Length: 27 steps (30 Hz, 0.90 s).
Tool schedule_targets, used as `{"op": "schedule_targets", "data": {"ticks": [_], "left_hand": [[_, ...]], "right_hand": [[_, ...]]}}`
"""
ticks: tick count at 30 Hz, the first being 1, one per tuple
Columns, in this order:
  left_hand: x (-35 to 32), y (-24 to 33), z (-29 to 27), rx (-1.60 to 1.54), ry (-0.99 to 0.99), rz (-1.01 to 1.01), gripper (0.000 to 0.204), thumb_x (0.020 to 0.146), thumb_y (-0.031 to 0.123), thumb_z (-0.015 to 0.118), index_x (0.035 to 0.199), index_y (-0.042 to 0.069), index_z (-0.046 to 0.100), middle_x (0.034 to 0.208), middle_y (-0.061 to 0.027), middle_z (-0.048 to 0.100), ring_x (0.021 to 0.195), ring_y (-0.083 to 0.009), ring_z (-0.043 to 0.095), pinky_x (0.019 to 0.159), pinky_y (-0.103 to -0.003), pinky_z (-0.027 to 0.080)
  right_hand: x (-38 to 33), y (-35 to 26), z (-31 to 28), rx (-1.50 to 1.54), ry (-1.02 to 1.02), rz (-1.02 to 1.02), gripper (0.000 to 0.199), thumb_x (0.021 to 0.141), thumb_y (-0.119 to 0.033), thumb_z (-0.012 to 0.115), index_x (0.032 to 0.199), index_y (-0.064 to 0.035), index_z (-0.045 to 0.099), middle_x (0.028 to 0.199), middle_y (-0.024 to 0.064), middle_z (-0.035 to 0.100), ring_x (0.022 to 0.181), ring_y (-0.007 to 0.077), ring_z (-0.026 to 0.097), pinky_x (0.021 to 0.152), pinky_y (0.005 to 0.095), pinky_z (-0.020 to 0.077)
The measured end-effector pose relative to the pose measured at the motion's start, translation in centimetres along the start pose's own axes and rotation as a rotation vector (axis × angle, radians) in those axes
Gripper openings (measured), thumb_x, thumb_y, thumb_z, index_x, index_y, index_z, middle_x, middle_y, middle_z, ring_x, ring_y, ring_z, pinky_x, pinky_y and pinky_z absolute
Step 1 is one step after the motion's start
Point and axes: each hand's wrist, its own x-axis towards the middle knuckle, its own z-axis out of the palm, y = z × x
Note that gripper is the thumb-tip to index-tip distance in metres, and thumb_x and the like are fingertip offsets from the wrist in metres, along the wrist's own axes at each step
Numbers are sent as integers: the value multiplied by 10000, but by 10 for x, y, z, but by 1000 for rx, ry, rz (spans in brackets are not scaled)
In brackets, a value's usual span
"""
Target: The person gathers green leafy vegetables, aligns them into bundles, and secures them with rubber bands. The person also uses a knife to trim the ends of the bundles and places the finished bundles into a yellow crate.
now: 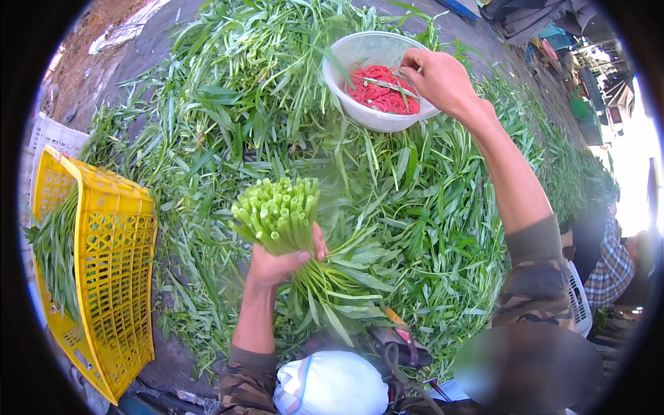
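Observation:
My left hand [280, 263] is closed around a thick bunch of leafy green stems [280, 211], probably water spinach. Its cut hollow ends point up and away from me, and the leaves spread out below my fist to the right. At the far side, my right hand [436, 79] reaches over the rim of a translucent white plastic bowl [377, 121]. Inside lies a tangle of red rubber bands [384, 97] with a thin pale strip across them. The right thumb and fingers are pinched together above the bands; what they hold is too small to make out.
Loose leafy greens [429, 207] cover the ground widely. On the left, a yellow plastic crate [117, 263] lies tipped with greens inside. A white rounded fabric item [335, 384] is close at the bottom. Someone in a plaid shirt [610, 266] is at the right beside a white crate [579, 304].

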Motion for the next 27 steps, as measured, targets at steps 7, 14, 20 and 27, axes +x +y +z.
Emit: {"op": "schedule_targets", "data": {"ticks": [7, 14, 20, 27], "left_hand": [[2, -2, 37, -17, -137, -47, 548, 734, 158, 776, 1179, -52, 533, 879, -145, 631, 728, -236, 636, 678, -389, 542], [-10, -9, 83, 29, -398, -136, 609, 718, 138, 779, 1223, -53, 498, 866, -152, 640, 712, -237, 636, 659, -380, 541], [-20, -27, 113, 102, -545, -214, 631, 700, 124, 789, 1231, -48, 493, 886, -153, 647, 727, -243, 642, 646, -370, 542], [-31, -39, 114, 93, -556, -290, 642, 678, 92, 809, 1233, -44, 516, 911, -145, 654, 753, -245, 656, 660, -368, 543]], "right_hand": [[-122, -96, -27, 339, -10, -379, 113, 841, -166, 672, 824, -70, 614, 767, 76, 629, 695, 282, 651, 608, 383, 527], [-189, -109, -63, 381, 173, -293, 119, 827, -165, 683, 831, -79, 602, 768, 65, 613, 680, 265, 650, 565, 375, 516], [-242, -107, -64, 559, 152, 87, 134, 914, -136, 556, 837, -29, 582, 812, 78, 631, 771, 246, 654, 678, 372, 528], [-310, -110, -57, 2458, 156, 166, 247, 950, -211, 490, 939, -22, 649, 1003, 132, 658, 792, 173, 589, 843, 398, 483]]}}
